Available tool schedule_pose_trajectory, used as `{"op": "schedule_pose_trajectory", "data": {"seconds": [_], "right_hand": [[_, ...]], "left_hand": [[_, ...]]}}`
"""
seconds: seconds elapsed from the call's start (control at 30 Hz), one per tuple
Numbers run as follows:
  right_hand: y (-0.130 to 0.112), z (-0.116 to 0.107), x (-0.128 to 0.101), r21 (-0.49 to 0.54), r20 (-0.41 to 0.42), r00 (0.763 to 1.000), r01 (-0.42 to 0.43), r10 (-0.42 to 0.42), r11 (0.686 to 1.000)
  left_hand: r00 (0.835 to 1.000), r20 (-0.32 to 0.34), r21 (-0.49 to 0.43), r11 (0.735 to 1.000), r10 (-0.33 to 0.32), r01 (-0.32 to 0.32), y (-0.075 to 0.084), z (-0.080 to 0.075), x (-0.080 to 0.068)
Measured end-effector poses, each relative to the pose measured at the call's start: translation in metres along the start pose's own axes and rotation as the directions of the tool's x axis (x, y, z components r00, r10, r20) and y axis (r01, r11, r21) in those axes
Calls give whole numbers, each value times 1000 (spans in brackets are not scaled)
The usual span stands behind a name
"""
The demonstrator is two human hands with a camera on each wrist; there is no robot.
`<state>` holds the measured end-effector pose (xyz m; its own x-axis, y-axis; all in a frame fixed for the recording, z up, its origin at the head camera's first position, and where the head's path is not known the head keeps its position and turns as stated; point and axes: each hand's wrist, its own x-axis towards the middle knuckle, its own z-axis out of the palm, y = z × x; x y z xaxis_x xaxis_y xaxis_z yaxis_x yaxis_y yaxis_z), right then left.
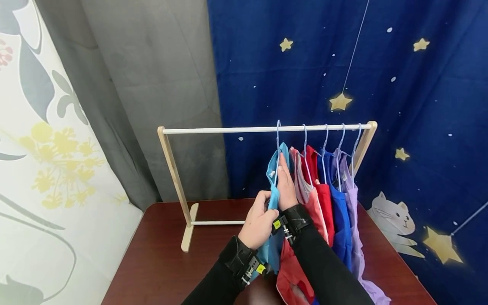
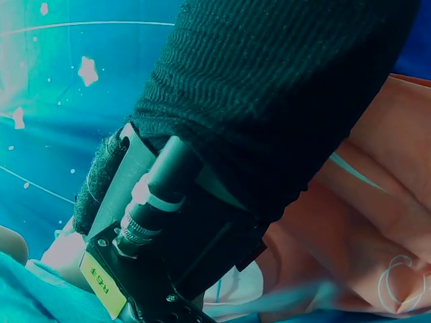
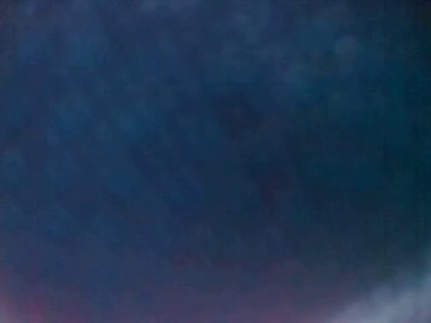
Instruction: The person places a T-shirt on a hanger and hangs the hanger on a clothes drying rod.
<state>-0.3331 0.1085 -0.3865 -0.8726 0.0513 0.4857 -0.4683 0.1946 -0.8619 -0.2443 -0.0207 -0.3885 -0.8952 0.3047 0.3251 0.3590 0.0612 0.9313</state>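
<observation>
A light blue garment (image 1: 274,195) hangs on a pale lilac hanger (image 1: 278,131) hooked over the rail. My left hand (image 1: 259,222) pinches its near shoulder edge between thumb and curled fingers. My right hand (image 1: 286,188) lies against its right side, fingers straight and pointing up along the hanger. In the left wrist view, light blue cloth (image 2: 27,296) fills the lower left corner, beside the black right sleeve (image 2: 269,101) and its wrist mount. Only a dark blue blur shows in the right wrist view.
The rack's white rail (image 1: 221,130) stands on a dark red-brown table (image 1: 152,245). Right of my hands hang a salmon garment (image 1: 316,207), a red one (image 1: 325,199), a blue one (image 1: 340,220) and a lilac one (image 1: 354,224). Curtains (image 1: 267,84) hang behind.
</observation>
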Motion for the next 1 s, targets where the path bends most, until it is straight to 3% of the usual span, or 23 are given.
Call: {"op": "schedule_pose_trajectory", "data": {"seconds": [0.3,0.43,0.57,0.8,1.0], "right_hand": [[8,-2,-5,25,26,999,-47,46,999],[22,-3,-7,0,16,999,-51,51,999],[29,-4,-14,-4,15,994,-109,109,994],[36,-5,-27,-18,-6,992,-122,122,992],[40,-6,-45,-175,6,994,-111,113,978]], "left_hand": [[1000,5,-2,1000,-25,25,-12,4,1],[999,-10,11,999,-43,43,-23,4,8],[998,-18,21,998,-56,56,-35,1,12],[1000,-16,82,997,-6,8,-52,-17,11],[999,-42,143,990,11,-5,-64,-39,-4]]}}
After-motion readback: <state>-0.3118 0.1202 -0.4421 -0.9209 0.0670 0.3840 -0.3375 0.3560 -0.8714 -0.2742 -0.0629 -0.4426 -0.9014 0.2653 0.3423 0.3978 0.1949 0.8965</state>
